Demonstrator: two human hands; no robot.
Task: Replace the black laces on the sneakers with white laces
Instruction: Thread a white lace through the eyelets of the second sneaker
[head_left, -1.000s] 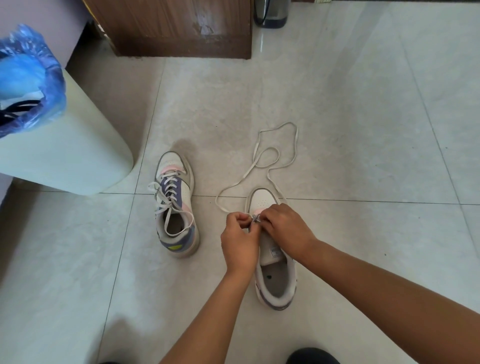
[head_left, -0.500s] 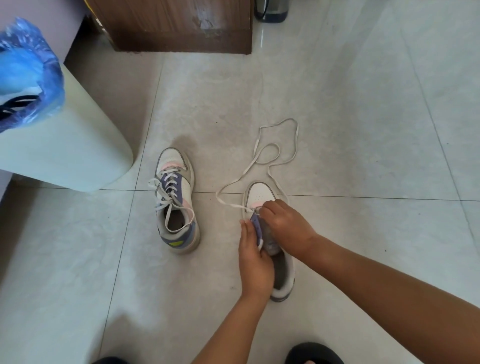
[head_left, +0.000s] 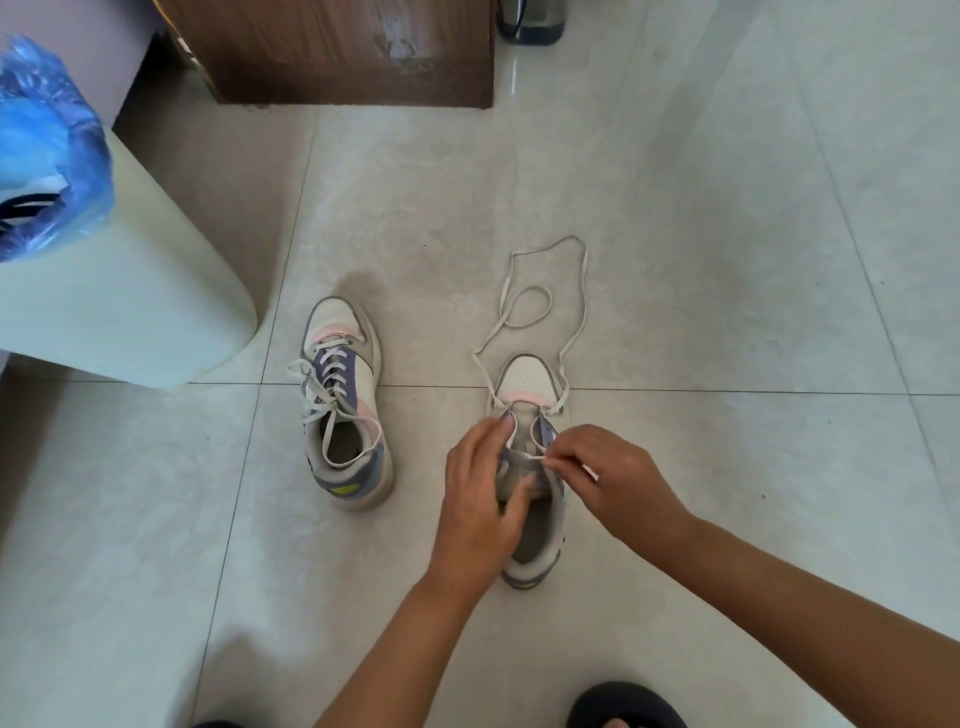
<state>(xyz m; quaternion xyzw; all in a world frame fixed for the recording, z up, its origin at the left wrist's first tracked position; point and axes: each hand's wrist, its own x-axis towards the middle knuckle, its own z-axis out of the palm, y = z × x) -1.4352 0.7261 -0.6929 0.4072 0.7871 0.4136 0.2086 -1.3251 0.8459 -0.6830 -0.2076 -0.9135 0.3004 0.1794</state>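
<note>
Two white, grey and pink sneakers stand on the tiled floor. The left sneaker (head_left: 343, 405) is fully laced in white with loose ends. The right sneaker (head_left: 530, 415) has a white lace (head_left: 545, 312) through its lowest eyelets, and both long ends trail in loops on the floor beyond its toe. My left hand (head_left: 480, 493) grips the tongue and left side of the right sneaker. My right hand (head_left: 608, 473) pinches a short stretch of white lace beside the right-hand eyelets. My hands hide the middle of the shoe.
A pale green bin (head_left: 114, 301) with a blue plastic liner (head_left: 47, 150) stands at the left. A brown wooden cabinet (head_left: 337, 52) and a dark metal object (head_left: 530, 21) stand at the far edge. A black slipper (head_left: 623, 706) is at the bottom.
Both hands shifted down the right sneaker toward its opening. My left hand moved onto the tongue, and my right hand drew back to the right with the lace pinched.
</note>
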